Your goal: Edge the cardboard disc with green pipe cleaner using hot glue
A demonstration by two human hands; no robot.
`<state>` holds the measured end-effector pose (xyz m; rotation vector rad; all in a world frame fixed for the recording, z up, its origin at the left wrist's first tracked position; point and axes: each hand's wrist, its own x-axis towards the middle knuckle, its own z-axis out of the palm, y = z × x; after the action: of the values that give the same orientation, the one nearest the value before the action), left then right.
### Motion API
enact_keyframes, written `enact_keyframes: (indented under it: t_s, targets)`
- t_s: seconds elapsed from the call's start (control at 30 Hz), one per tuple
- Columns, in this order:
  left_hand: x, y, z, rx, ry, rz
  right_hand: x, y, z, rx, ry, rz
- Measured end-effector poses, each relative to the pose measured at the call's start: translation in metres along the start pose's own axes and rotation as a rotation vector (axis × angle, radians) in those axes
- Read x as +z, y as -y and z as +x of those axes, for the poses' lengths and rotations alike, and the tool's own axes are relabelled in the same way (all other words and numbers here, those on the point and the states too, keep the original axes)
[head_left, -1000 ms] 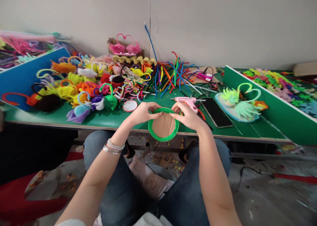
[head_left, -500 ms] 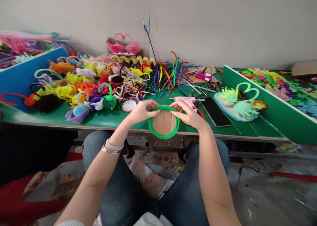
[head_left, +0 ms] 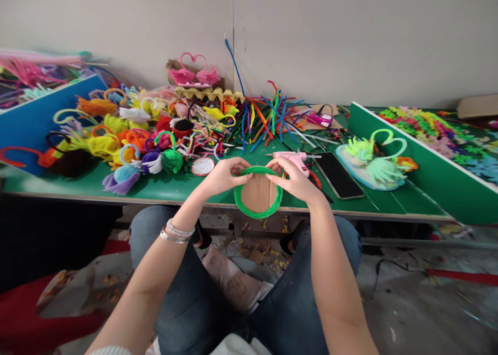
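A round cardboard disc (head_left: 258, 193) edged with coils of green pipe cleaner (head_left: 257, 214) is tilted up at the table's front edge. My left hand (head_left: 227, 178) pinches its upper left rim, thumb on the near face. At the upper right rim my right hand (head_left: 292, 179) grips it the same way. Behind the right hand lies a pink glue gun (head_left: 294, 159), partly covered by the fingers. Red-handled pliers or scissors (head_left: 316, 179) show beside that hand, mostly hidden. A small round white piece (head_left: 203, 166) rests left of the disc.
Pipe-cleaner swans (head_left: 128, 137) crowd the left, by a blue divider (head_left: 23, 132). Loose pipe cleaners (head_left: 268, 119) lie at the back. On the right are a phone (head_left: 339, 176), a swan pair on a base (head_left: 375, 163) and a green divider (head_left: 420, 168).
The right hand has shifted slightly left along the rim, uncovering more of the red-handled tool. The disc has barely moved, and both hands keep their hold.
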<state>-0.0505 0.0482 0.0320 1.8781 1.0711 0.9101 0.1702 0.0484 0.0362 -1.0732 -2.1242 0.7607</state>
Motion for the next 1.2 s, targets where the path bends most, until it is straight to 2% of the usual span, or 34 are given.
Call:
enact_keyframes:
  t_s: [0.27, 0.4, 0.47, 0.53, 0.67, 0.77, 0.83, 0.93, 1.1, 1.2]
  targets:
    - [0.004, -0.003, -0.001, 0.023, -0.005, -0.043, 0.0, 0.003, 0.0, 0.024, -0.026, 0.02]
    - [0.004, -0.006, 0.001, -0.005, -0.016, -0.124, -0.005, 0.006, -0.001, 0.015, -0.001, 0.113]
    - [0.003, -0.006, 0.002, -0.047, -0.06, -0.196, -0.008, 0.007, -0.002, 0.012, -0.003, 0.22]
    - [0.001, -0.007, 0.004, -0.114, -0.137, -0.281, -0.012, 0.007, -0.002, 0.042, -0.06, 0.308]
    - [0.0, -0.007, 0.007, -0.271, -0.322, -0.468, -0.013, 0.005, 0.0, 0.162, -0.192, 0.282]
    - [-0.002, -0.005, 0.01, -0.346, -0.411, -0.609, -0.009, 0.003, 0.001, 0.209, -0.164, 0.245]
    - [-0.004, -0.003, 0.011, -0.366, -0.425, -0.684, -0.006, 0.0, 0.002, 0.202, -0.146, 0.237]
    - [-0.008, -0.002, 0.01, -0.36, -0.34, -0.722, -0.004, -0.006, 0.004, 0.176, -0.217, 0.215]
    - [-0.01, -0.007, 0.003, -0.319, -0.046, -0.597, -0.005, -0.015, 0.004, 0.181, -0.385, 0.256]
    - [-0.006, -0.009, 0.001, -0.295, 0.027, -0.539, -0.004, -0.016, 0.004, 0.211, -0.402, 0.276]
